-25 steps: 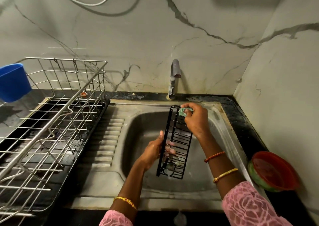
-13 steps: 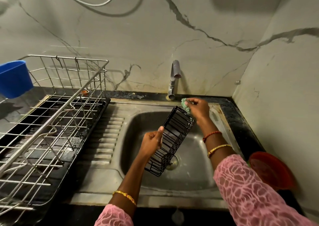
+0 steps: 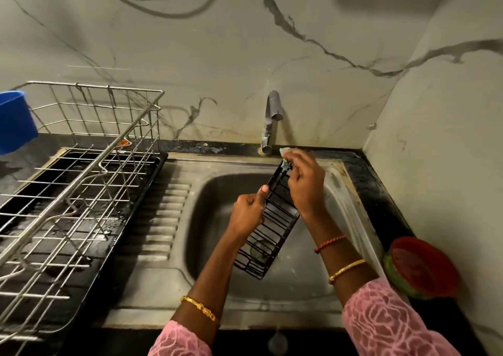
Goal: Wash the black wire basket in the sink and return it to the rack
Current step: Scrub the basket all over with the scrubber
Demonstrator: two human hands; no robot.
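Left hand (image 3: 248, 211) grips basket (image 3: 272, 225)

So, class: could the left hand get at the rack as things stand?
Probably not yet: the left hand grips the basket over the sink. The rack beside it looks unobstructed once the grip is freed.

Your left hand (image 3: 249, 211) and right hand (image 3: 306, 185) over sink (image 3: 334, 189), wire basket (image 3: 275, 225) held between them, tilted, far end up toward tap (image 3: 270, 121). Scrubber (image 3: 285, 157) under your right fingers at basket's far end. Tap just behind your right hand. Rack (image 3: 81, 170) well left of your left hand (cup (image 3: 15, 121) at its far left edge). Bowl (image 3: 420, 267) right of your right forearm, on counter.
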